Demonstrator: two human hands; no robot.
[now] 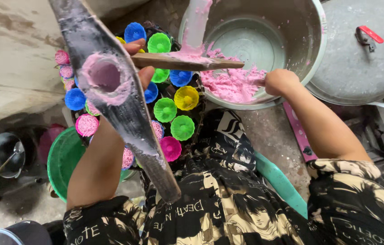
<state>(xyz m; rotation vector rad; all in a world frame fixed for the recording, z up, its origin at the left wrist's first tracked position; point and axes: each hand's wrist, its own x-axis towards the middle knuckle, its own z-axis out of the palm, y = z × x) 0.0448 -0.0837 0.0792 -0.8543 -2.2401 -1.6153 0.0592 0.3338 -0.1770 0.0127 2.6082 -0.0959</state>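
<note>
My left hand [138, 61] grips a long dark wooden tool [124, 113] with a round hole in it, smeared with pink dough, and also touches a brown stick [187, 62] that crosses toward the pot. My right hand [279, 81] reaches into a big metal pot [312, 59] and digs its fingers into the pink dough [233, 84] at the near side. Below the tool sits a dark tray [199, 97] of small fluted cups in blue, green, yellow and pink [182, 128]; some hold pink dough.
A large grey metal lid with a red handle [360, 54] lies at the right of the pot. A green basin [62, 159] sits at lower left, a small metal pot with a ladle [3, 154] further left. A turquoise basin rim [283, 183] shows near my lap.
</note>
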